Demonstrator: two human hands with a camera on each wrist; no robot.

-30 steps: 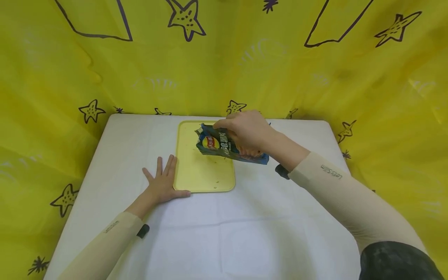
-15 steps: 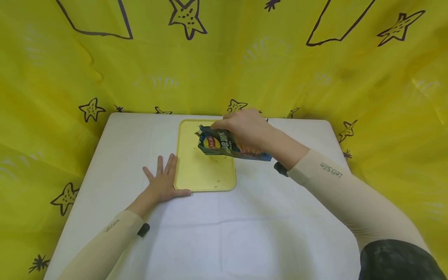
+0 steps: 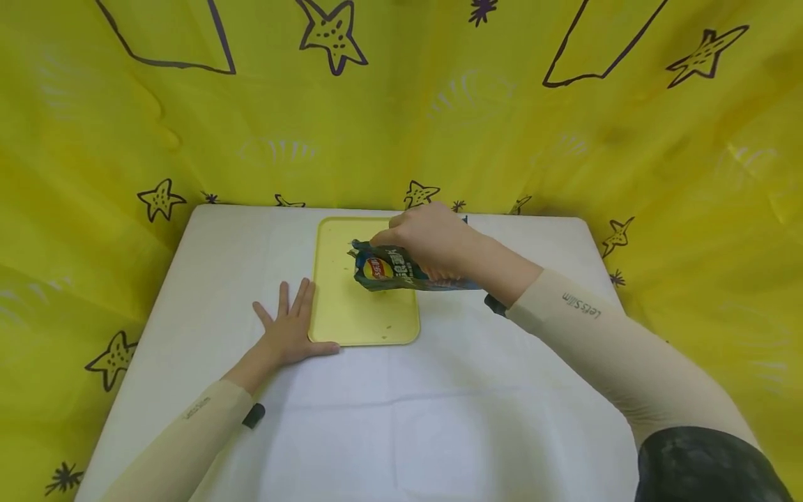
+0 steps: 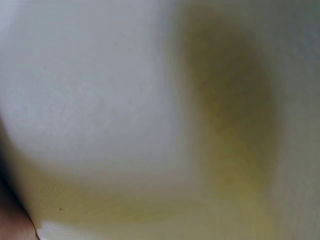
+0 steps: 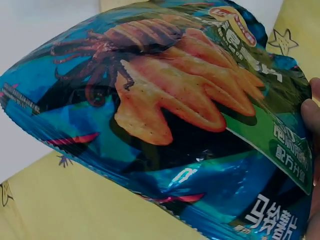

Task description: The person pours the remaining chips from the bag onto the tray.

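Observation:
My right hand (image 3: 433, 237) grips a blue and dark green bag of potato chips (image 3: 395, 268) from above. The bag lies sideways in the air, its crumpled end over a yellow tray (image 3: 345, 317). In the right wrist view the chip bag (image 5: 165, 100) fills most of the frame, printed with ridged chips, and fingers (image 5: 310, 115) hold its right side. My left hand (image 3: 290, 331) lies with fingers spread on the white table, touching the tray's left edge, thumb along its front corner. The left wrist view is mostly blurred, with a bit of skin (image 4: 15, 220) at the corner.
A few small dark bits (image 3: 387, 328) lie on the tray near its front edge. The white table (image 3: 439, 418) extends around the tray. Behind and beside it hangs a yellow cloth (image 3: 376, 125) with drawn starfish.
The chip bag and my right hand rise slightly, then come down a little, staying over the tray's right side. My left hand stays at the tray's edge.

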